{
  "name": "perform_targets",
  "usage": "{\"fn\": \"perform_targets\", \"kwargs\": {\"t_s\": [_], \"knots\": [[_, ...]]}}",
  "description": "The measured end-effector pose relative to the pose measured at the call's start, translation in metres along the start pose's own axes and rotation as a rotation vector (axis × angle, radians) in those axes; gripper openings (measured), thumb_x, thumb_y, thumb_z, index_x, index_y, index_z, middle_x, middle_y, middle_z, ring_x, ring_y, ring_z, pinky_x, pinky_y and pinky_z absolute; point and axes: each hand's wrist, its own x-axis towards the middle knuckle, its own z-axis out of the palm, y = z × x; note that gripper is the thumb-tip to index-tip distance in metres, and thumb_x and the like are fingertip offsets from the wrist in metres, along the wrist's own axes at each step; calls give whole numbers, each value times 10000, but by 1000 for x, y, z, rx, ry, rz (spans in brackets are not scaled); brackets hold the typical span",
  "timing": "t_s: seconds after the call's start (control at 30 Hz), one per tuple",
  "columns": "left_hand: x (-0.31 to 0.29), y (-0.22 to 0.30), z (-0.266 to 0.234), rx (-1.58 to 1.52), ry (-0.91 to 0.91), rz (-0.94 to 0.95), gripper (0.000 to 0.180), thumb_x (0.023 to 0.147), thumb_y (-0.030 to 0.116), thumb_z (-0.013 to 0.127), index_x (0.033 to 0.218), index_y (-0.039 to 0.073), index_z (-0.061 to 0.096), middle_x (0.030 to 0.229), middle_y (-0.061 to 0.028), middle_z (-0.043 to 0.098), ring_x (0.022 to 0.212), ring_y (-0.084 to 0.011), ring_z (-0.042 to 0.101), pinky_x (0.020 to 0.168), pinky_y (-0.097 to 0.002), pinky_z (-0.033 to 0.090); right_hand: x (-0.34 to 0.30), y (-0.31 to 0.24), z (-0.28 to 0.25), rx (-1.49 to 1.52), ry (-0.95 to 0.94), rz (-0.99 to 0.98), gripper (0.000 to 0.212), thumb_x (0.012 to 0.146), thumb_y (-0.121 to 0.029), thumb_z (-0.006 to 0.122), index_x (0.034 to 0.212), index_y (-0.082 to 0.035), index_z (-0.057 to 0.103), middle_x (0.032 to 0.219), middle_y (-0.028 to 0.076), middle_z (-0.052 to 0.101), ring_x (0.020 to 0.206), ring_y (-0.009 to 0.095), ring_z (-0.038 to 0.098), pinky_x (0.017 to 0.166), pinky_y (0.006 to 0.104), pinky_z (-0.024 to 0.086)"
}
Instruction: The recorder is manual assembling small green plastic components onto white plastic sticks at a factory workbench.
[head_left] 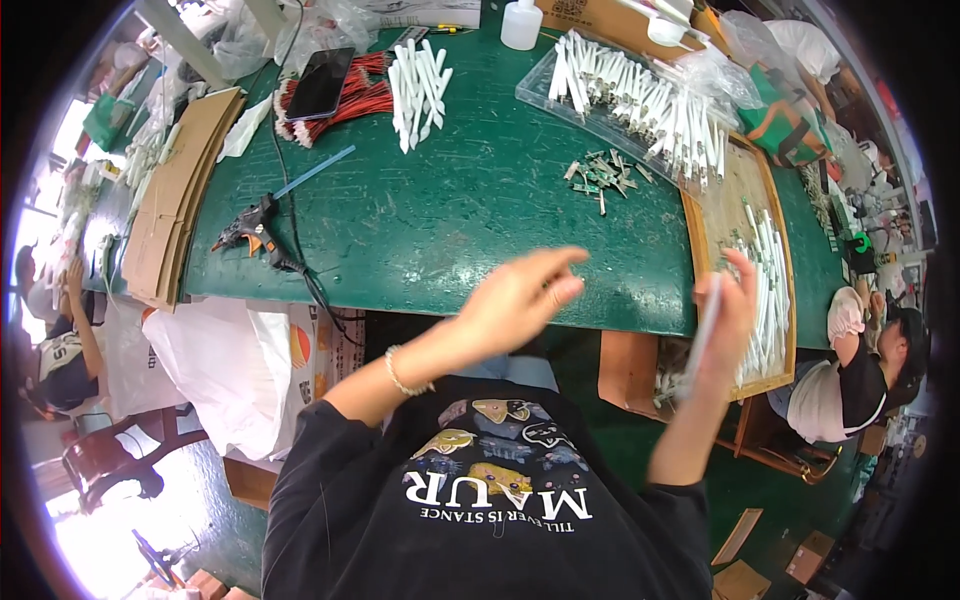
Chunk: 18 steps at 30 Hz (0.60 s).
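From my console: stacked cardboard (178, 205), then a hot-glue gun (258, 230) on scuffed green tabletop (400, 230). Left hand (520, 295) empty, thumb and fingers apart; right hand (736, 315) clamped on a blurred white stick (707, 325) at the wood-framed tray (699, 230), co-worker (830, 400) beyond.

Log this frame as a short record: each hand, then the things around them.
Left hand: appears empty, over the green table's near edge
Right hand: holds a thin white stick, blurred
Nearest right hand: wooden tray with white sticks
Table left: glue gun, blue stick
Table back: phone on red wire bundles
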Motion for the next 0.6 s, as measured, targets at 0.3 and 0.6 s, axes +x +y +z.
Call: {"fn": "perform_targets", "kwargs": {"t_s": [0.3,0.6], "knots": [[125,-103,-136,965,518,183,203,845,182,579,995,48,610,918,-160,612,847,-348,586,740,-422,481,52,0,-150,-1562,-171,-221,299,886,-101,543,1183,-57,544,819,125,585,754,282,560,713,366,439],[210,-148,-184,1439,348,-288,541,812,527,562,1089,65,611,1104,-125,590,1088,-289,519,885,-420,422,31,7,-19,-1372,-161,-518,312,868,-102,568,1165,-8,547,1143,170,566,1079,331,521,935,373,401]]}}
